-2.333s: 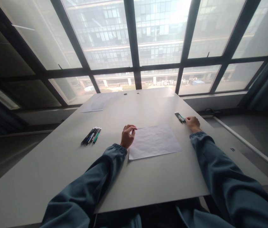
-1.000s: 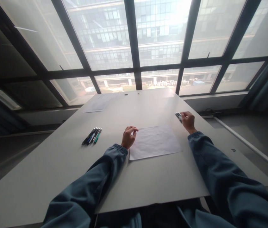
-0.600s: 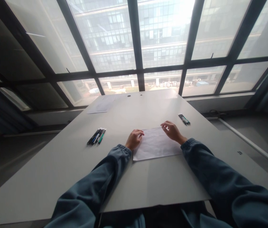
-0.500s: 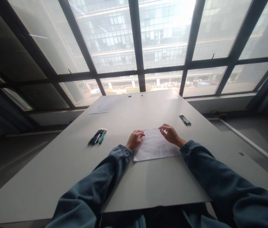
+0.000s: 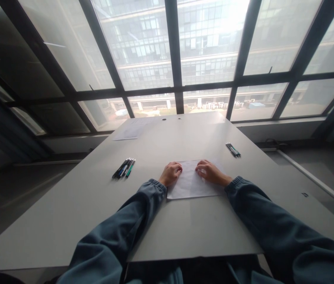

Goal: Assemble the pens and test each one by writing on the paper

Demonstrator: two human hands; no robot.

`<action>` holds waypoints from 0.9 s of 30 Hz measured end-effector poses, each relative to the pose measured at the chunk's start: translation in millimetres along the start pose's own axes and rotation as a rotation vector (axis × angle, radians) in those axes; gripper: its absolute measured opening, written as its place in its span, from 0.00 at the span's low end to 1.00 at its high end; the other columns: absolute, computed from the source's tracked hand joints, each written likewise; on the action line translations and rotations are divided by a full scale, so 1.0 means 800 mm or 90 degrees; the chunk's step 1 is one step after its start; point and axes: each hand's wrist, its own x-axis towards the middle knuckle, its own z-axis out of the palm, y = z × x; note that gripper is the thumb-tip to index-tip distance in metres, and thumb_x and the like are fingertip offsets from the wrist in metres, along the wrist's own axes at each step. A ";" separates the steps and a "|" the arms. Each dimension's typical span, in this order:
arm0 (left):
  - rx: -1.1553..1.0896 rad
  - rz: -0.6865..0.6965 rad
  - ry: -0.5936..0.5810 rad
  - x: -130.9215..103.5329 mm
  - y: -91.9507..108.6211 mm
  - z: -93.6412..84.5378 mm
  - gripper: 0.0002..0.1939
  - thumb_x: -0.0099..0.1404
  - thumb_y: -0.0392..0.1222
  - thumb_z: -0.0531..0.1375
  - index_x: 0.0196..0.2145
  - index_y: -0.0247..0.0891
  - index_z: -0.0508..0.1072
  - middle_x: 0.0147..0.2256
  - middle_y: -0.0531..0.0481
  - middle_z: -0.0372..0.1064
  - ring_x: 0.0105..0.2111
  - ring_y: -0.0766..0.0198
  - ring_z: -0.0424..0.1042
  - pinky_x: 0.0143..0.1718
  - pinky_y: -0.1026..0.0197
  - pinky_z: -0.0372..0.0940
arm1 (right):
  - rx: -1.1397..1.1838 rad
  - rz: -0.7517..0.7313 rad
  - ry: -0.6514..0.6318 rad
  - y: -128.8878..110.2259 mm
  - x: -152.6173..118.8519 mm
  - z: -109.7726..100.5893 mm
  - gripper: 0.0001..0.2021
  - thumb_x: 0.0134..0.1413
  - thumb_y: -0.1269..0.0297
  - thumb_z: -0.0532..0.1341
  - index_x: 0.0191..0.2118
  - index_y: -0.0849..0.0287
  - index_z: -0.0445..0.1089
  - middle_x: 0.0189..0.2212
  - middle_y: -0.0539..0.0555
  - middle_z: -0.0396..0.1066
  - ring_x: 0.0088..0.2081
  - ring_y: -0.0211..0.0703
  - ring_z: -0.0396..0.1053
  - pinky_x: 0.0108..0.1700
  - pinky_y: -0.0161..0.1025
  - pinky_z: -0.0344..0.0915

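A stack of white paper, or one slightly wavy sheet, lies on the white table in front of me. My left hand rests on its left edge, fingers loosely bent, a small gap between thumb and forefinger. Over the right part of the paper lies my right hand, its fingers curved down towards the surface and the thumb beneath them. Neither hand visibly holds anything. The undersides of both hands are hidden.
Several pens lie side by side on the left, and a smaller group of pens at the right. Another paper sheet lies far left on the table. Large windows stand beyond the table's far edge.
My right hand has lowered onto the paper and its fingers have drawn in a little. My left hand stays at the left edge. The view has shifted slightly.
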 end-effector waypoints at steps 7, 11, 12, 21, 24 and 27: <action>0.002 0.005 -0.005 0.000 -0.001 -0.001 0.09 0.59 0.30 0.58 0.31 0.40 0.77 0.41 0.48 0.74 0.45 0.57 0.71 0.53 0.55 0.64 | 0.001 0.003 -0.008 0.001 0.000 -0.001 0.09 0.56 0.72 0.61 0.40 0.55 0.77 0.40 0.56 0.73 0.46 0.47 0.68 0.51 0.45 0.66; 0.005 -0.007 -0.005 0.000 -0.002 0.001 0.09 0.59 0.31 0.58 0.32 0.41 0.77 0.41 0.48 0.74 0.45 0.57 0.71 0.53 0.55 0.65 | 0.007 0.004 -0.009 0.004 -0.001 0.000 0.09 0.56 0.72 0.62 0.40 0.55 0.77 0.40 0.56 0.73 0.46 0.47 0.68 0.51 0.45 0.66; 0.010 -0.013 -0.004 0.001 -0.004 0.001 0.09 0.59 0.31 0.58 0.32 0.41 0.77 0.41 0.48 0.74 0.45 0.57 0.71 0.53 0.55 0.65 | 0.009 0.004 -0.007 0.006 -0.001 0.001 0.09 0.56 0.72 0.62 0.40 0.55 0.77 0.40 0.55 0.73 0.45 0.48 0.68 0.50 0.45 0.66; 0.071 -0.101 0.045 0.024 -0.041 -0.050 0.12 0.59 0.31 0.57 0.34 0.40 0.79 0.38 0.49 0.77 0.41 0.59 0.75 0.50 0.58 0.68 | 0.017 -0.001 -0.006 0.011 -0.002 0.004 0.09 0.56 0.71 0.61 0.40 0.54 0.77 0.40 0.56 0.73 0.45 0.49 0.69 0.50 0.46 0.67; 0.113 -0.203 0.065 0.030 -0.064 -0.089 0.12 0.60 0.32 0.57 0.36 0.40 0.80 0.38 0.48 0.77 0.40 0.59 0.75 0.48 0.59 0.68 | 0.020 0.004 -0.014 0.012 -0.002 0.004 0.09 0.57 0.68 0.60 0.40 0.53 0.77 0.41 0.56 0.73 0.44 0.49 0.69 0.49 0.46 0.67; 0.165 -0.345 0.075 0.027 -0.090 -0.132 0.10 0.60 0.33 0.59 0.37 0.40 0.80 0.38 0.47 0.78 0.40 0.59 0.75 0.44 0.61 0.68 | 0.017 0.005 -0.025 0.015 -0.002 0.006 0.09 0.57 0.68 0.60 0.40 0.54 0.77 0.41 0.56 0.73 0.44 0.49 0.69 0.49 0.46 0.67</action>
